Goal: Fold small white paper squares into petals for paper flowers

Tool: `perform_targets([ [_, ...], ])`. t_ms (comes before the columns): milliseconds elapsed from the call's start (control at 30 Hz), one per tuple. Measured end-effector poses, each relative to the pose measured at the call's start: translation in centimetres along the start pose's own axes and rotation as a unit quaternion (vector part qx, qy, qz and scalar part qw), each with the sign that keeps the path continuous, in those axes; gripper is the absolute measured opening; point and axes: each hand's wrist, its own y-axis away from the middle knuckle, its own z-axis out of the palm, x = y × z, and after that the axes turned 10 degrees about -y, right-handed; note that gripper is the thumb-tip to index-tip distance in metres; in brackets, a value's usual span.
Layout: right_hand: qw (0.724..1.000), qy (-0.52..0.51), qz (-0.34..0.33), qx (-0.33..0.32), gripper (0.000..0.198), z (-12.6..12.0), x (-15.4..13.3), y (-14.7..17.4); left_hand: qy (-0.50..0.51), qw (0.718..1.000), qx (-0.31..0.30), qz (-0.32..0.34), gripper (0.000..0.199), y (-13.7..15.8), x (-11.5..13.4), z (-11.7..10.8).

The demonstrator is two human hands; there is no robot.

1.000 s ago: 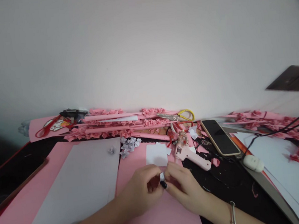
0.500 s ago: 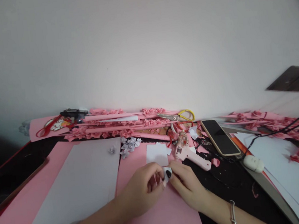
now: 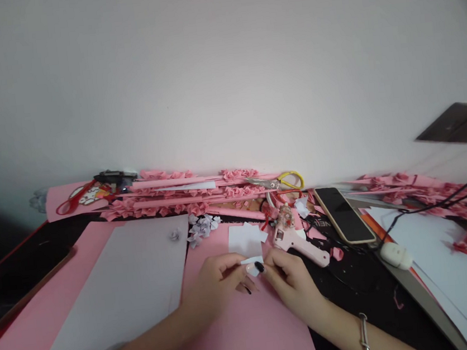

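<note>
Between my two hands is a small piece of white paper (image 3: 251, 260), pinched by the fingers of each and held above a pink sheet (image 3: 252, 336). My left hand (image 3: 220, 283) grips its left side, thumb and fingers together. My right hand (image 3: 289, 278) holds the right side, a dark-nailed thumb pressing on it. Just beyond lies a stack of white paper squares (image 3: 244, 238). Several folded white paper flowers (image 3: 201, 229) are heaped to the left of the squares. A pink glue gun (image 3: 303, 246) rests behind my right hand.
Scissors with yellow handles (image 3: 287, 181) lie on pink paper-flower stems (image 3: 177, 198) along the wall. A phone (image 3: 345, 215) and a white earbud case (image 3: 395, 256) are at the right, near black cables (image 3: 443, 201). A large white sheet (image 3: 120, 289) covers the left side.
The small white paper has been turned, so it now shows a narrow upper edge. My left fingers have shifted along it; my right hand stays nearly in place.
</note>
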Motion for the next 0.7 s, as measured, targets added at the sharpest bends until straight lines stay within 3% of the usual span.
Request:
perform_targets([
  [100, 0.999, -0.003, 0.001, 0.036, 0.008, -0.03, -0.05, 0.07, -0.004, 1.000, 0.011, -0.004, 0.025, -0.02, -0.20, -0.04],
  [367, 0.997, -0.032, -0.060, 0.028, 0.025, -0.19, -0.41, 0.13, -0.013, 1.000, 0.026, -0.011, 0.028, 0.19, 0.11, -0.01],
  [533, 0.993, -0.002, -0.114, 0.042, 0.028, -0.16, -0.34, 0.40, 0.000, 0.999, 0.029, -0.015, 0.030, 0.20, 0.27, 0.08],
  [700, 0.986, 0.042, -0.160, 0.012, 0.035, -0.28, -0.36, 0.35, 0.012, 0.999, 0.025, -0.028, 0.033, 0.26, 0.75, -0.01],
])
